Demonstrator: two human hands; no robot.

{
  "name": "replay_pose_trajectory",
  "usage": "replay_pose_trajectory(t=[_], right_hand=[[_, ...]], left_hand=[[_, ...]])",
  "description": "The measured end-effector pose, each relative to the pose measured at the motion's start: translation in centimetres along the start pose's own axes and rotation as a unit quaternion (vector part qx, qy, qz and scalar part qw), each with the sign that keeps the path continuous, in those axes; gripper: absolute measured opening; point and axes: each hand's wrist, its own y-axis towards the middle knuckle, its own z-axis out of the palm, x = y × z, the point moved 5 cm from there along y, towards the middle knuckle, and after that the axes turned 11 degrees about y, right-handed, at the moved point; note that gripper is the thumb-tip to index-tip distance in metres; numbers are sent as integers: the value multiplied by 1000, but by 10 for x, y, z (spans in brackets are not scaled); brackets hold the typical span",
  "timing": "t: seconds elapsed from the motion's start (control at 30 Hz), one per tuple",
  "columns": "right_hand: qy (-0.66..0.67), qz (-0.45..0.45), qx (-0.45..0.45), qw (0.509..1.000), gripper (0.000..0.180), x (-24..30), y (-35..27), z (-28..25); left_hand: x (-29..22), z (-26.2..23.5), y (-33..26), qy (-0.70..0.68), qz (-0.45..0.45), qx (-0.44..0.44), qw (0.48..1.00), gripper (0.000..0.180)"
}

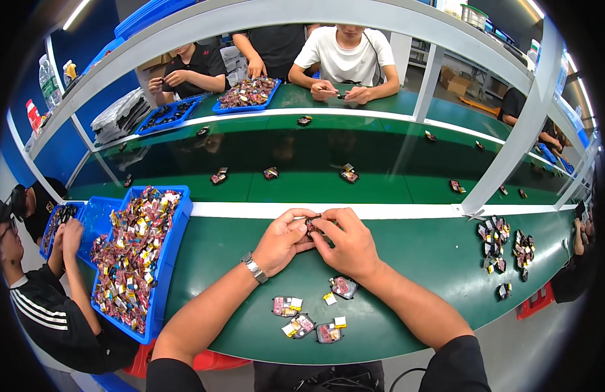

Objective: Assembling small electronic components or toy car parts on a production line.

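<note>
Both of my hands meet over the green bench (407,261), close to the white rail. My left hand (281,243), with a metal watch on its wrist, has its fingers closed round a small dark electronic module (310,225). My right hand (349,243) pinches the same module from the other side; the fingers hide most of it. Between my forearms lie several loose modules with dark casings, reddish circuit boards and white and yellow connectors, among them one (287,305) at the left and another (330,332) nearer the bench edge.
To my left a blue bin (184,196) is heaped with small circuit boards. More modules (493,242) lie in clusters at the right. Beyond the white rail (250,210), a green conveyor (309,186) carries scattered modules. Co-workers sit at the left and across; grey frame posts stand around.
</note>
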Motion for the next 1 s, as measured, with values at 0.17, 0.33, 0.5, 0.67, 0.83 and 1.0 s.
replay_pose_trajectory(t=[0.17, 0.33, 0.5, 0.67, 0.83, 1.0], right_hand=[[-38, 2, 5, 999, 16, -2, -2, 4], [-62, -3, 1, 998, 15, -1, -1, 5], [-63, 11, -5, 998, 17, -1, -2, 5], [-69, 4, -9, 998, 18, -2, -2, 5], [-29, 19, 2, 999, 19, -5, -1, 4], [-69, 3, 22, 997, 18, -7, -2, 7]], left_hand=[[0, 1, 0, -4, 0, -2, 1000, 32], [0, 3, 1, 26, -9, -25, 999, 29], [-3, 6, -1, 38, -13, -38, 998, 28], [-4, 7, 1, 63, 6, -55, 996, 25], [-1, 2, 1, 97, 4, -89, 991, 24], [-2, 5, 1, 58, -2, -79, 995, 26]])
